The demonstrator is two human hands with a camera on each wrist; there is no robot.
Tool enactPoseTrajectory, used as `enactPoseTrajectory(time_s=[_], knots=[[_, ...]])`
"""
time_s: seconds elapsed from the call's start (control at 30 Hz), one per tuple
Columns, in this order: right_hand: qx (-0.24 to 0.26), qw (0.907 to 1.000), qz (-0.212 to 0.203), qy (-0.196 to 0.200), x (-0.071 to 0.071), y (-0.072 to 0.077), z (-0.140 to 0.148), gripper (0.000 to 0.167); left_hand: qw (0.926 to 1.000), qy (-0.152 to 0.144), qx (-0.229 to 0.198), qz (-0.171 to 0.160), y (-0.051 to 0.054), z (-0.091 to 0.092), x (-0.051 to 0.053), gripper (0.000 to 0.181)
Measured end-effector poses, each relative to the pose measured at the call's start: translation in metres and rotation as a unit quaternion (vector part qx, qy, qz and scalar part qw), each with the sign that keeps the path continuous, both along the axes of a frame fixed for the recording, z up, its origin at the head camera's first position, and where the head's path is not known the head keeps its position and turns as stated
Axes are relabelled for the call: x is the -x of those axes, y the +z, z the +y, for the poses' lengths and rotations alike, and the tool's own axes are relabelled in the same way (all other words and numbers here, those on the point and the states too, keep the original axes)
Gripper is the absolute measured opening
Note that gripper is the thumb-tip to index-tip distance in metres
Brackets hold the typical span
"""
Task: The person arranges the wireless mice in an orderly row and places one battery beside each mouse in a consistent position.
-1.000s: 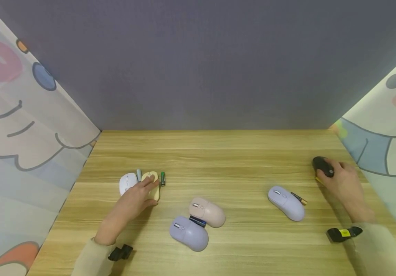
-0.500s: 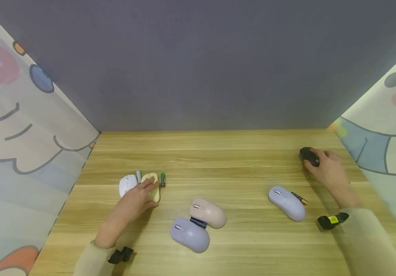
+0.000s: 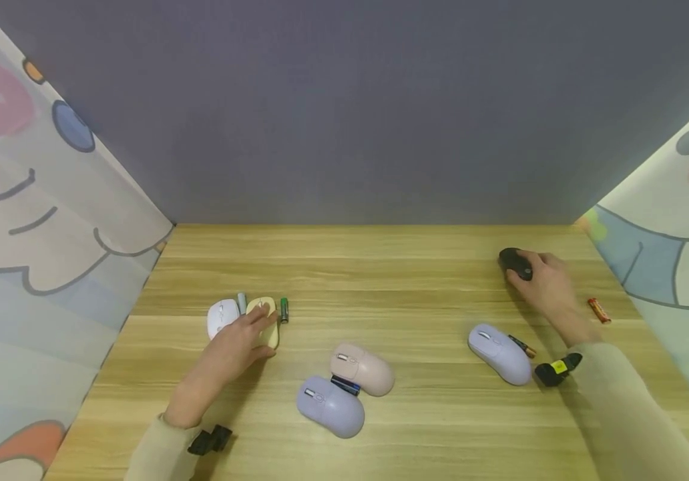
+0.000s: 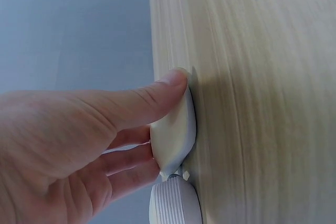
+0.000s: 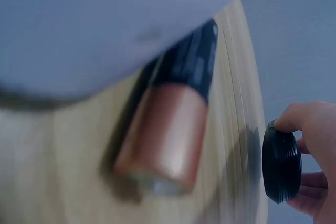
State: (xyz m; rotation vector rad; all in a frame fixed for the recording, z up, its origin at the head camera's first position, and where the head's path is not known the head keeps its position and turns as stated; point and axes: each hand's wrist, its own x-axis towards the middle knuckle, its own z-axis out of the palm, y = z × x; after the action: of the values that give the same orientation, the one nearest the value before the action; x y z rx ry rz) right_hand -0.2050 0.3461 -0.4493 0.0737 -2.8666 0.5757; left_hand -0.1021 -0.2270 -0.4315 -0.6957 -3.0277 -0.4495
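On the left of the table, past a white mouse, the left hand has a yellow mouse pinched, green battery just to its right. Mid-table it's a purple mouse, dark battery, pink mouse, then a lilac mouse, and farther back the right hand is gripping a black mouse, red battery off to the right.

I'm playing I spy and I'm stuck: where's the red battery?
In the head view, the red battery lies at the right of the table, near its edge, just right of the right hand holding the black mouse.
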Motion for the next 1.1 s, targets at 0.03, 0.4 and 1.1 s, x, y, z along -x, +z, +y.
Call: enactPoseTrajectory(time_s=[0.03, 0.4, 1.1], knots=[[0.002, 1.0000, -0.002, 0.001, 0.001, 0.000, -0.002, 0.052, 1.0000, -0.001, -0.001, 0.004, 0.000, 0.000, 0.000, 0.066], [0.017, 0.9992, -0.024, 0.028, 0.015, 0.010, -0.012, 0.053, 1.0000, 0.000, -0.006, -0.004, 0.007, 0.003, -0.001, 0.063], [0.018, 0.9959, -0.078, 0.043, 0.040, 0.018, -0.035, 0.059, 0.9999, 0.002, 0.001, -0.014, 0.007, 0.004, -0.002, 0.064]])
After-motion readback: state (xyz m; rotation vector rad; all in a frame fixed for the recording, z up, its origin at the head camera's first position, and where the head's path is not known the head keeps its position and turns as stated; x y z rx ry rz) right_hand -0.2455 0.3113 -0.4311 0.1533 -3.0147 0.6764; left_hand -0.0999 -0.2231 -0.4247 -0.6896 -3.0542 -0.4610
